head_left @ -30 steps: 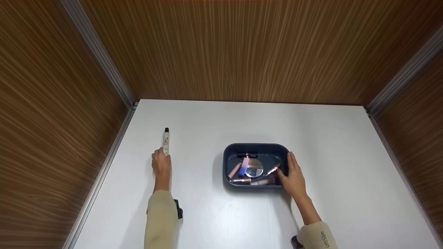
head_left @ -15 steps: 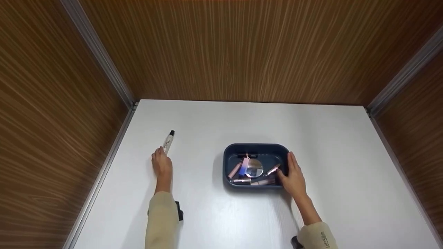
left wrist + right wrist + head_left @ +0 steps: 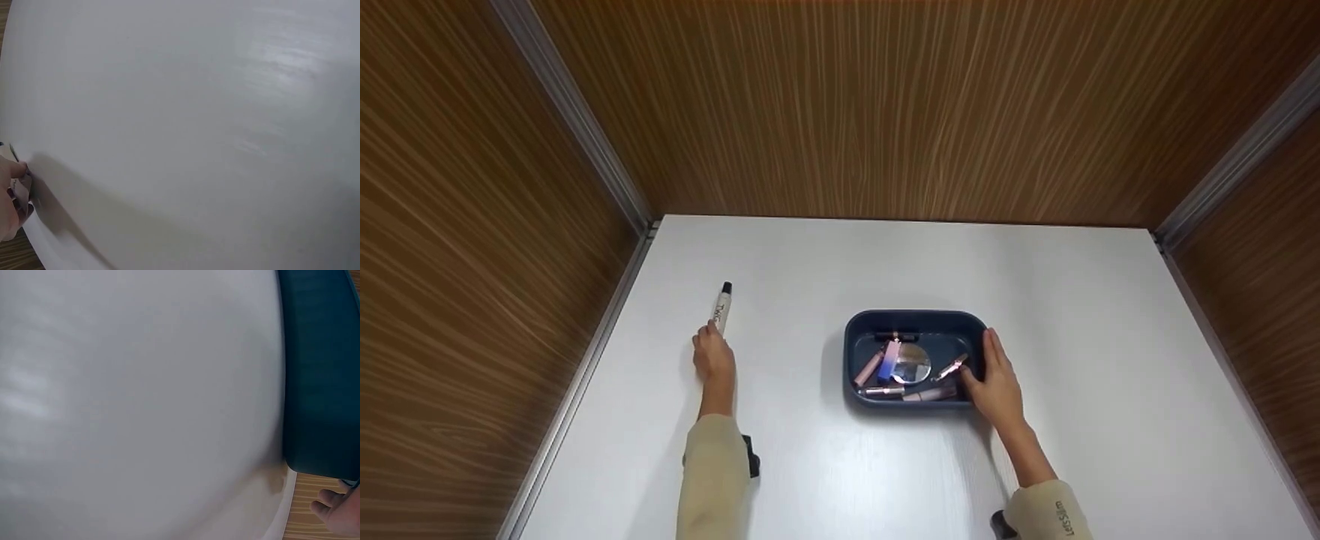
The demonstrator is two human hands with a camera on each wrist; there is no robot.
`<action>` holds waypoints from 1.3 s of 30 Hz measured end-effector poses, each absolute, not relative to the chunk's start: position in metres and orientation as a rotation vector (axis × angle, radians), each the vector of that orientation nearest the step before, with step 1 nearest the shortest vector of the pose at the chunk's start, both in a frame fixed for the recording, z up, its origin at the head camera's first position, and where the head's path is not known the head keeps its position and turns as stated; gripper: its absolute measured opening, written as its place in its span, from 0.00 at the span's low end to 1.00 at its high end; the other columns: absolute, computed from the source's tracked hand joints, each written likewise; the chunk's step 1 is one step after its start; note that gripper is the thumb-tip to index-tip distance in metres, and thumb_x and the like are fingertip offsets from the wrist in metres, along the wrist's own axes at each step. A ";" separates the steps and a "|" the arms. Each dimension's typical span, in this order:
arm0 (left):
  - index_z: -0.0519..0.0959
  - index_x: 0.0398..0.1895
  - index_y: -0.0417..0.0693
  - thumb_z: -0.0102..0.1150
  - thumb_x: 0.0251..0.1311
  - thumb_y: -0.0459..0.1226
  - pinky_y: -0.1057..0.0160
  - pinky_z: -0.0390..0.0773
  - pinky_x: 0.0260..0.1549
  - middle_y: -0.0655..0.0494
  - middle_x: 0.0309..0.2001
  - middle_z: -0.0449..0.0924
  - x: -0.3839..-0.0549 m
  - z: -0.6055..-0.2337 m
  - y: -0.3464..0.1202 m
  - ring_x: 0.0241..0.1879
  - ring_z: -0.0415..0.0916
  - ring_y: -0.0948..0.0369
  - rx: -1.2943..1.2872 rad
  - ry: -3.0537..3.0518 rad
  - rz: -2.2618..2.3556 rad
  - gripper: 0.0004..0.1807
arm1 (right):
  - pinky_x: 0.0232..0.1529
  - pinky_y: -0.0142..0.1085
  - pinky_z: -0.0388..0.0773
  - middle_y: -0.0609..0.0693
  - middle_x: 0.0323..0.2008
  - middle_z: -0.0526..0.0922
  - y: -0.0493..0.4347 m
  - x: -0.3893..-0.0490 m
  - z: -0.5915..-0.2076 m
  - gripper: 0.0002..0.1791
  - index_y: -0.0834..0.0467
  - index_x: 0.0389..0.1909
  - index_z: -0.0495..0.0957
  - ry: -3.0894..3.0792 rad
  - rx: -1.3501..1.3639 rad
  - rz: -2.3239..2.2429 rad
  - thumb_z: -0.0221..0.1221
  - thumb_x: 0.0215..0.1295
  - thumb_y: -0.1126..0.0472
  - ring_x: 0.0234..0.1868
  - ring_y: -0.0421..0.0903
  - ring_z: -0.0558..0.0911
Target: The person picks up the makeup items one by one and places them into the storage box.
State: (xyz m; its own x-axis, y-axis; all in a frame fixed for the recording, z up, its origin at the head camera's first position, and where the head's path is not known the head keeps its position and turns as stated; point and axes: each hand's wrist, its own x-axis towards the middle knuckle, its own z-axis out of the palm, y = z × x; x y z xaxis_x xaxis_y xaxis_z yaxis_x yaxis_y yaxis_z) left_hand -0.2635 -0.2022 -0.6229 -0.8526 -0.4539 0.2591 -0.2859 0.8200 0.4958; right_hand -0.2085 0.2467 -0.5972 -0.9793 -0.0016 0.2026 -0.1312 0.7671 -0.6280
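Observation:
My left hand [image 3: 712, 360] pinches the near end of a slim white tube with a black cap [image 3: 721, 309], lettered "TWG". The cap points away from me, leaning slightly right. In the left wrist view, curled fingers show around the tube [image 3: 22, 192] at the left edge. My right hand [image 3: 999, 386] grips the right wall of a dark blue bin [image 3: 877, 405], thumb over the rim and fingers along the outside. The right wrist view shows the bin's outer side [image 3: 320, 371], with fingertips [image 3: 322, 509] past its corner.
Inside the bin lie a round mirror [image 3: 913, 367], a pink-and-blue stick [image 3: 889, 361], a pink tube [image 3: 869, 370], a shiny slim tube [image 3: 952, 367] and several other small tubes. Wood-grain panels [image 3: 840, 112] enclose the white table [image 3: 810, 262] at the back and sides.
The tube's capped end swung right, then slightly back left, as the left hand shifted a little to the right. My right hand and the bin have stayed in place.

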 end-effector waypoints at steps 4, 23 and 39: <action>0.74 0.44 0.26 0.54 0.52 0.21 0.49 0.75 0.33 0.34 0.38 0.75 -0.263 -0.618 -0.200 0.38 0.73 0.42 0.575 -2.619 -0.648 0.14 | 0.61 0.52 0.51 0.62 0.69 0.49 0.247 -0.209 -0.598 0.42 0.67 0.69 0.48 -2.774 0.105 1.010 0.58 0.58 0.61 0.66 0.60 0.51; 0.77 0.45 0.29 0.56 0.47 0.20 0.46 0.74 0.31 0.34 0.36 0.77 -0.263 -0.604 -0.195 0.37 0.74 0.41 0.551 -2.611 -0.821 0.18 | 0.61 0.51 0.51 0.61 0.69 0.49 0.246 -0.208 -0.596 0.41 0.68 0.69 0.48 -2.786 0.090 1.001 0.58 0.58 0.61 0.66 0.60 0.52; 0.77 0.47 0.31 0.59 0.45 0.19 0.47 0.76 0.32 0.35 0.39 0.78 -0.253 -0.591 -0.176 0.39 0.75 0.44 0.428 -2.562 -0.836 0.20 | 0.62 0.51 0.49 0.60 0.69 0.48 0.248 -0.209 -0.597 0.42 0.67 0.69 0.47 -2.809 0.077 1.010 0.58 0.59 0.60 0.67 0.59 0.51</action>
